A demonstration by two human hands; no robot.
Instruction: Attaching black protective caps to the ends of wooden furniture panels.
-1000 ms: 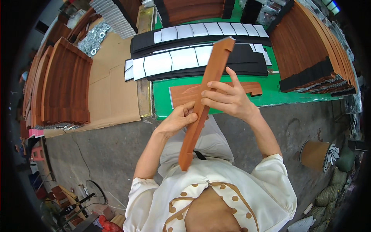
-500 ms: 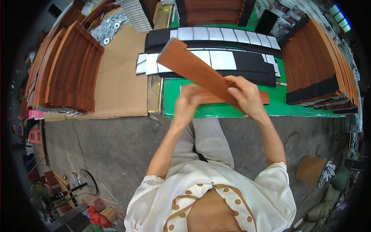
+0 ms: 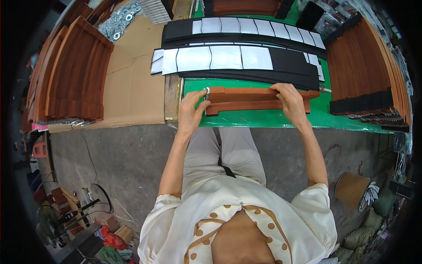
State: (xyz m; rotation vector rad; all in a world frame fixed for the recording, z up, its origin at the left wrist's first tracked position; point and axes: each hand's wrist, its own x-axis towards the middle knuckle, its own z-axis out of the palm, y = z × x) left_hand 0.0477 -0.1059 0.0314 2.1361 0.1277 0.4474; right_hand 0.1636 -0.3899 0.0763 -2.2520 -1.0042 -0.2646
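Note:
Between my hands, over the green work surface [image 3: 246, 123], I hold a reddish-brown wood-grain board [image 3: 246, 92] level, its long side running left to right. My left hand [image 3: 191, 112] grips its left end, where a thin silvery edge shows between thumb and fingers. Near the right end, my right hand [image 3: 291, 104] is closed over the board, fingers on its far side. A second brown board [image 3: 246, 107] lies just nearer to me, along the held one; whether the two touch I cannot tell. Beyond them lie black strips [image 3: 290, 66] with white backing panels [image 3: 226, 57].
Stacked brown boards stand at the left [image 3: 77, 75] and right [image 3: 365, 66]. Flat cardboard [image 3: 132, 83] covers the left of the table, with a heap of metal washers [image 3: 118, 22] at its back. A brown drum [image 3: 351, 189] stands on the floor at right.
The board has swung from a steep slant to level and come down beside the second board. My left hand has moved left onto its end; my right hand has shifted slightly right.

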